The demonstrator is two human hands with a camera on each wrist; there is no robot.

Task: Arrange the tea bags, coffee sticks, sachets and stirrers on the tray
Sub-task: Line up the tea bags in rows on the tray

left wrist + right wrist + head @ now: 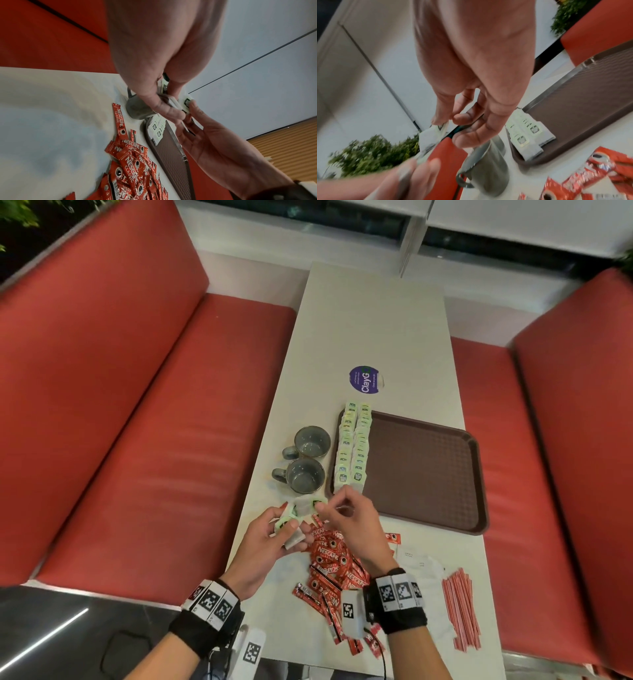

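My left hand (291,529) grips a small bunch of pale green tea bags (295,513) above the table's near left edge. My right hand (323,508) meets it from the right and pinches the top tea bag (435,134) by a corner. The brown tray (421,470) holds two rows of tea bags (354,446) along its left side. Red coffee sticks (334,563) lie heaped under my hands. White sachets (421,566) and red stirrers (460,611) lie on the table to the right.
Two grey mugs (311,441) (303,475) stand just left of the tray. A purple round sticker (365,379) lies beyond the tray. Red bench seats (137,440) flank the narrow white table (376,330).
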